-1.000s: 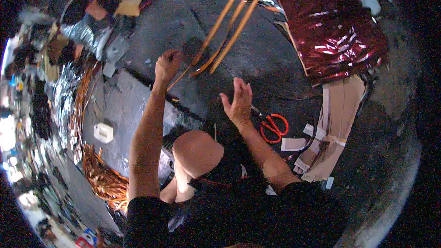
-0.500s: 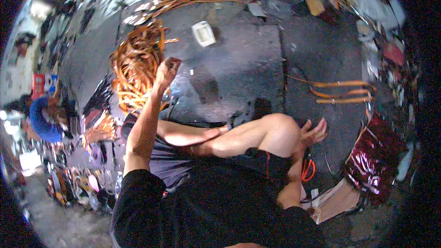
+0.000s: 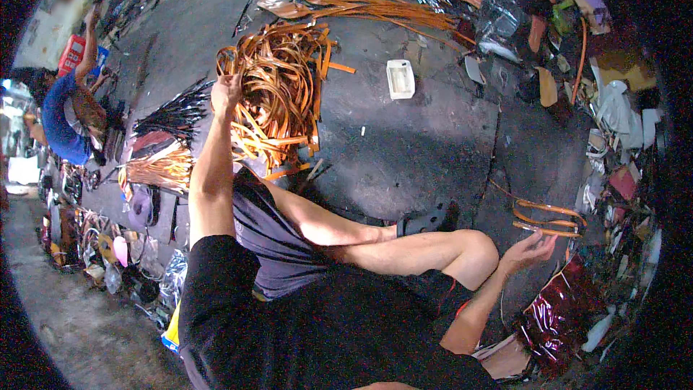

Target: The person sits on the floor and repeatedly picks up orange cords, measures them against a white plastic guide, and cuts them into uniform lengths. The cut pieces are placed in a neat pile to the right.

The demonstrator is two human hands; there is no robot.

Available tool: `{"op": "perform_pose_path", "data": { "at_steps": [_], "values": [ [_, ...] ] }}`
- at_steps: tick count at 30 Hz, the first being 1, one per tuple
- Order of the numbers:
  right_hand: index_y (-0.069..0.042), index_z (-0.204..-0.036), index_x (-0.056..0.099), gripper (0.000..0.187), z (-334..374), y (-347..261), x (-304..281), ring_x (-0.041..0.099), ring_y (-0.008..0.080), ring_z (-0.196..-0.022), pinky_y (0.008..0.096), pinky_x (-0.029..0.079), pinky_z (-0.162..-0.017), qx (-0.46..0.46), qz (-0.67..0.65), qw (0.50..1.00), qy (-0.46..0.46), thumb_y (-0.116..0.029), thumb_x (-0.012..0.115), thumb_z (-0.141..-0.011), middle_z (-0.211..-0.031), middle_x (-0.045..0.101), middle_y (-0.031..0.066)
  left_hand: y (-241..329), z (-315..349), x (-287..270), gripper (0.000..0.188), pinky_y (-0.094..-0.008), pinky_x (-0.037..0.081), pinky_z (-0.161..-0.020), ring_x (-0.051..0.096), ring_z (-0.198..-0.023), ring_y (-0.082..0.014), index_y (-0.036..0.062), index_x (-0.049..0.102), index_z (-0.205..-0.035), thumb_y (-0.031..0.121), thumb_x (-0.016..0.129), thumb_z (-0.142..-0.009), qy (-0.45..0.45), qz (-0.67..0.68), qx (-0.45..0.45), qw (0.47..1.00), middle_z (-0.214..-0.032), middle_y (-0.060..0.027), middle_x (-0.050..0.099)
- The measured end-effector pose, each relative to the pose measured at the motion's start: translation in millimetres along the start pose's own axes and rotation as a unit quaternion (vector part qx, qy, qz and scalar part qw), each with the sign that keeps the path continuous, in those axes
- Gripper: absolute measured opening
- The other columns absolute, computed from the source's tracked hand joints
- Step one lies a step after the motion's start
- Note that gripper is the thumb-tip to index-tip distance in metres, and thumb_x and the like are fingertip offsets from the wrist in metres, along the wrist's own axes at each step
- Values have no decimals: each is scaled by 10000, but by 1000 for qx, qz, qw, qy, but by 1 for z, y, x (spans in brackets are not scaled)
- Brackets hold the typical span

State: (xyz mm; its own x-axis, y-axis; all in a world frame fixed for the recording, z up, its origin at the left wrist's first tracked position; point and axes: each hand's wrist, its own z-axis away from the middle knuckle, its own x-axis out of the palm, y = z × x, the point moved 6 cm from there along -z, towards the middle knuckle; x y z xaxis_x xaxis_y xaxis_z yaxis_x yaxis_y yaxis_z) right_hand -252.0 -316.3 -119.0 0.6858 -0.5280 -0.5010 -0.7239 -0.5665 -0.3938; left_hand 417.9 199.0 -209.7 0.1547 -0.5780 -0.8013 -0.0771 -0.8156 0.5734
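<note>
A large tangled pile of shiny orange-brown straps (image 3: 281, 76) lies on the dark floor mat, ahead and to the left. My left hand (image 3: 227, 92) is at the pile's left edge, its fingers closed on what looks like a loop of strap. Far to the right, a few flat orange-brown straps (image 3: 546, 227) lie bent side by side. My right hand (image 3: 530, 251) reaches to their near side, fingers stretched and apart. Whether its fingertips touch them I cannot tell.
A white rectangular tray (image 3: 401, 79) sits on the mat ahead. Bundles of black strips (image 3: 177, 110) and copper-coloured strips (image 3: 162, 166) lie left. Long orange strips (image 3: 375, 11) stretch across the back. Dark red glossy sheeting (image 3: 552, 325) lies right. A person in blue (image 3: 61, 123) sits far left.
My left hand has gone from over the mat to the pile's left edge and closed on it. My right hand has moved from beside my knee out to the straps. The view has turned.
</note>
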Motion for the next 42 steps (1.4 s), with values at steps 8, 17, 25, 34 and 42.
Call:
{"op": "perform_pose_path", "data": {
  "at_steps": [8,17,25,34,42],
  "values": [
    [-25,-1383,384,457,-41,-92,-2,513,276,-1150,387,453,-932,-20,-116,992,-49,-177,509,-972,-1316,391,180,-11,-21,20,362,-380,497,-764,646,-857,-305,9,645,-892,345,692,-765,-53,-9,37,998,-878,-182,670],
    [-47,-1326,461,414,-62,-251,46,582,155,-974,294,463,-892,-6,-393,831,-394,-136,567,-936,-1116,582,100,149,9,-118,264,-215,432,-686,513,-729,-72,10,620,-957,270,581,-931,-191,294,144,925,-833,19,605],
    [-42,-1374,376,546,10,-461,54,555,257,-1124,364,430,-961,-239,-581,645,-434,-324,553,-941,-1219,564,152,302,165,-164,138,-319,499,-663,642,-724,-164,20,648,-913,134,652,-836,-397,68,408,819,-768,-76,675],
    [-80,-1255,554,321,25,-304,152,543,42,-681,210,423,-542,-107,-413,511,-746,-146,517,-943,-795,645,0,195,153,-26,101,-257,418,-592,516,-669,-93,12,597,-892,104,568,-920,-467,208,266,818,-732,-3,592],
    [-50,-1173,588,341,0,-139,270,650,201,-819,337,477,-733,-42,-244,717,-652,-130,644,-847,-890,685,86,150,179,150,101,-291,471,-602,601,-667,-118,37,631,-919,93,583,-850,-527,302,71,791,-741,-33,659]
  ]
}}
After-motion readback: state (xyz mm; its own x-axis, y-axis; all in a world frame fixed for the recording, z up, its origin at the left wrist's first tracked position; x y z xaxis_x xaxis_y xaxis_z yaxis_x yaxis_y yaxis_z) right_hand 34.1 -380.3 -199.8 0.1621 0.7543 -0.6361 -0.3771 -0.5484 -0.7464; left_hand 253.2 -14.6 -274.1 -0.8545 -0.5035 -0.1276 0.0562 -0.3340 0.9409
